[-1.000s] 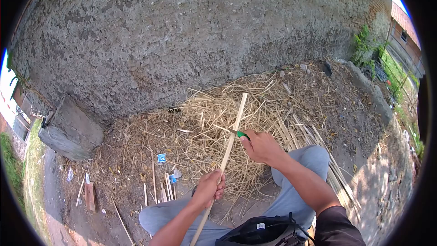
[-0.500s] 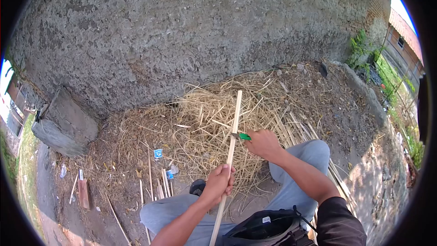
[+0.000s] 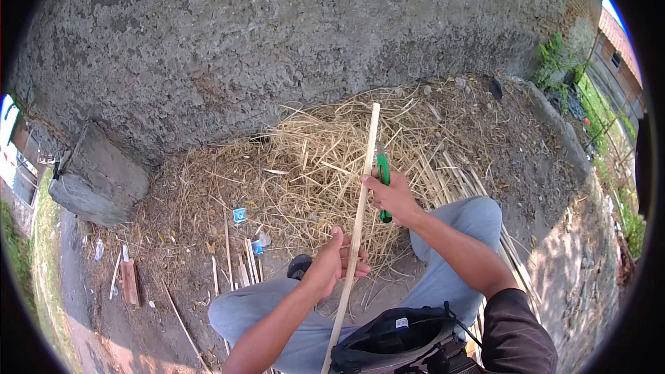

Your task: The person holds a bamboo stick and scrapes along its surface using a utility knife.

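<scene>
A long, pale strip of split bamboo [image 3: 374,125] runs up the middle of the view, its lower end by the black bag at my waist. My right hand [image 3: 393,197] grips a green utility knife [image 3: 383,166], blade pointing up and away from me, next to the strip. The thumb of that hand presses against the strip's side. Lower down, my left hand [image 3: 334,263] is open, thumb raised and fingers spread behind the strip; whether the strip rests on them I cannot tell.
A heap of thin shavings [image 3: 312,159] lies before me at the foot of a rough wall [image 3: 277,41]. More strips [image 3: 450,183] lie by my right knee, others [image 3: 248,266] by my left. A blue packet [image 3: 240,215] and a concrete block [image 3: 104,176] are at left. The black bag [image 3: 409,336] is on my lap.
My left hand has loosened from its closed grip on the strip. The knife has turned from lying across the strip to pointing upward beside it, and my right thumb now touches the strip.
</scene>
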Action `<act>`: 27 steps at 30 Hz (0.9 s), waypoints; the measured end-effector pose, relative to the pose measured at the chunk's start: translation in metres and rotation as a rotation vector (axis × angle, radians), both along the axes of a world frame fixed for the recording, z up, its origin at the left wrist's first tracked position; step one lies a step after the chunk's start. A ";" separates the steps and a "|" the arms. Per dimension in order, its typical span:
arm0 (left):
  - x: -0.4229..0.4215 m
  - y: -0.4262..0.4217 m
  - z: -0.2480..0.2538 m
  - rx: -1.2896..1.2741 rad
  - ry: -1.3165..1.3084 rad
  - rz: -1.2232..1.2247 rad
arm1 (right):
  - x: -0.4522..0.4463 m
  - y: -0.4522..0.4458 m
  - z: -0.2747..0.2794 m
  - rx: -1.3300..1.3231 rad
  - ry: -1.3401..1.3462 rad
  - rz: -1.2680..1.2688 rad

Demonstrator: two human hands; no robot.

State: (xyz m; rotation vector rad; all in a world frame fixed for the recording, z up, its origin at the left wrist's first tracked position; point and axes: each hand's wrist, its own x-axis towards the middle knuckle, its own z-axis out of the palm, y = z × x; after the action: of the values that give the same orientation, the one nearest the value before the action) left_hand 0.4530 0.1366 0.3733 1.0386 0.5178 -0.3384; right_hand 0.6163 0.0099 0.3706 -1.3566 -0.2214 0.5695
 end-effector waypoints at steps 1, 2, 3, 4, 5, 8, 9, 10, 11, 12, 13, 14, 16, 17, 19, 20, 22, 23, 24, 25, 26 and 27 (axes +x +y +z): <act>-0.005 -0.002 0.001 -0.029 0.048 -0.019 | 0.002 -0.002 0.001 -0.019 -0.014 -0.037; -0.008 -0.004 0.000 -0.057 0.095 -0.040 | 0.004 -0.005 0.002 -0.039 -0.029 -0.075; -0.013 -0.008 -0.006 -0.054 0.092 -0.052 | 0.007 -0.007 0.000 -0.036 -0.032 -0.087; -0.019 -0.012 -0.014 0.016 0.084 -0.101 | 0.010 -0.009 -0.004 -0.059 -0.058 -0.093; -0.020 -0.015 -0.015 0.086 0.077 -0.149 | 0.010 -0.009 -0.004 -0.083 -0.082 -0.099; -0.027 -0.024 -0.015 0.017 0.073 -0.068 | 0.010 -0.010 -0.001 -0.176 -0.280 -0.090; -0.028 -0.025 -0.015 -0.012 0.085 -0.027 | 0.011 -0.010 0.002 -0.219 -0.438 -0.071; -0.029 -0.026 -0.013 -0.011 0.082 -0.029 | 0.015 -0.013 0.007 -0.094 -0.418 0.029; -0.028 -0.029 -0.006 0.085 0.075 0.000 | 0.016 -0.018 0.015 -0.093 -0.425 0.026; -0.027 -0.030 -0.002 0.179 0.065 0.031 | 0.015 -0.025 0.026 -0.342 -0.635 0.046; -0.026 -0.029 -0.001 0.178 0.056 0.030 | 0.016 -0.030 0.032 -0.596 -0.842 0.065; -0.026 -0.027 -0.001 0.202 0.059 0.015 | 0.018 -0.033 0.029 -0.771 -0.983 0.053; -0.025 -0.024 0.001 0.224 0.055 -0.001 | 0.017 -0.033 0.022 -0.916 -1.062 0.054; -0.026 -0.021 0.003 0.227 0.065 -0.025 | 0.015 -0.033 0.022 -1.059 -1.130 0.059; -0.028 -0.018 0.008 0.234 0.075 -0.054 | 0.011 -0.032 0.025 -1.080 -1.097 0.033; -0.029 -0.016 0.011 0.300 0.077 -0.039 | 0.014 -0.032 0.023 -1.113 -1.079 0.019; -0.030 -0.013 0.011 0.373 0.074 -0.024 | 0.017 -0.032 0.021 -1.142 -1.063 -0.002; -0.031 -0.011 0.008 0.426 0.039 0.009 | 0.017 -0.033 0.021 -1.128 -1.092 -0.014; -0.032 -0.010 0.007 0.477 0.003 0.042 | 0.017 -0.034 0.021 -1.117 -1.122 -0.024; -0.034 -0.009 0.006 0.479 -0.001 0.040 | 0.016 -0.034 0.022 -1.116 -1.123 -0.030; -0.036 -0.008 0.009 0.441 0.011 0.032 | 0.014 -0.034 0.023 -1.120 -1.100 0.001; -0.038 -0.008 0.009 0.402 0.024 0.023 | 0.012 -0.034 0.023 -1.125 -1.075 0.034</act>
State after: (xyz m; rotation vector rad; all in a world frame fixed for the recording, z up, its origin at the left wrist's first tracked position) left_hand 0.4152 0.1284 0.3820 1.4171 0.6342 -0.2299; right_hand 0.6284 -0.0239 0.3934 -2.6803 -0.8764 -0.1501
